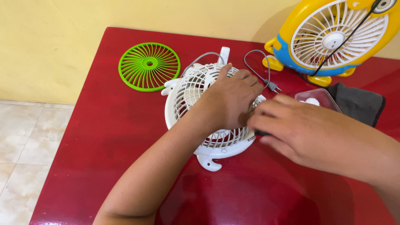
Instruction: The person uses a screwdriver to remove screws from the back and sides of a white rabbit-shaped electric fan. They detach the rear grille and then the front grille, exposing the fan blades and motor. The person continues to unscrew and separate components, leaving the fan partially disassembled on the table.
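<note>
1. the right hand (300,129) sits nearest the camera, its grip pinched around a small dark-handled tool (259,133) whose metal tip meets the rim of the white fan (208,121).
2. the left hand (231,98) lies flat on the fan's grille, fingers spread and pressing down, not closed on anything.
3. the fan lies face-up in the middle of the red tabletop (104,137). it looks like light, thin plastic; the slim grille ribs would likely flex or snap, so the solid outer rim seems the safer hold.
4. the tabletop is glossy and probably slippery.
5. farther off lie a green grille (149,66), a grey cord with plug (266,81), a clear box (318,100), a dark cloth (360,104), a yellow fan (333,37), then a yellow wall and tiled floor.
</note>
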